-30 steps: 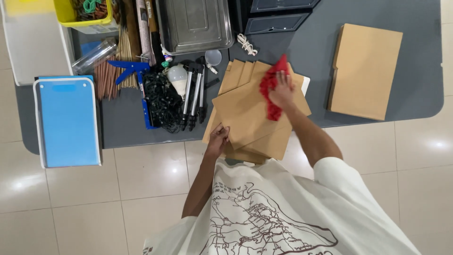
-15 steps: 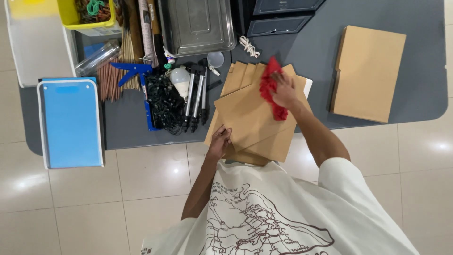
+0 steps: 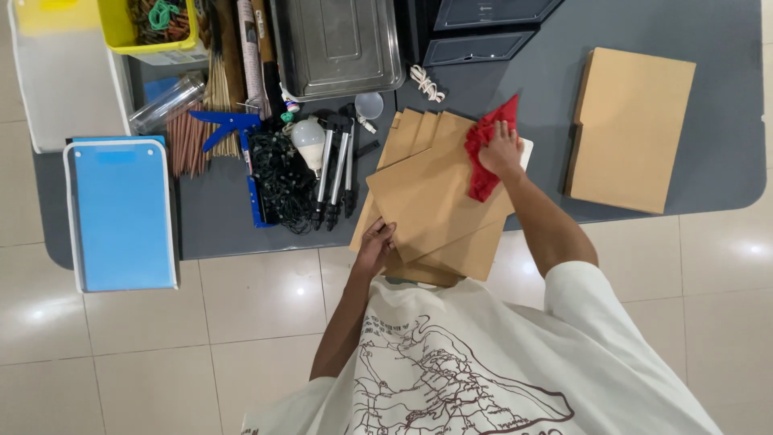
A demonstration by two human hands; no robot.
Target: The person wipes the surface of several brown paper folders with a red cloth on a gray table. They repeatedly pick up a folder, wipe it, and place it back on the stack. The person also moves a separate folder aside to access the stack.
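My right hand point(image 3: 501, 151) presses a crumpled red cloth point(image 3: 486, 149) onto the top sheet of a fanned stack of brown cardboard sheets point(image 3: 427, 201) at the table's near edge. The cloth lies at the sheet's far right corner. My left hand point(image 3: 374, 246) grips the near left corner of that stack, which overhangs the table edge. A white sheet peeks out under the stack on the right.
A second neat pile of brown cardboard point(image 3: 630, 129) lies to the right on the grey table point(image 3: 531, 72). Left of the stack are a folded tripod point(image 3: 334, 165), a black cable bundle point(image 3: 278, 173), a bulb, a blue tool, a metal tray point(image 3: 336, 44) and a blue folder point(image 3: 121, 211).
My right hand has slid the red cloth to the right and a little farther away across the top cardboard sheet. The left hand has stayed on the stack's corner.
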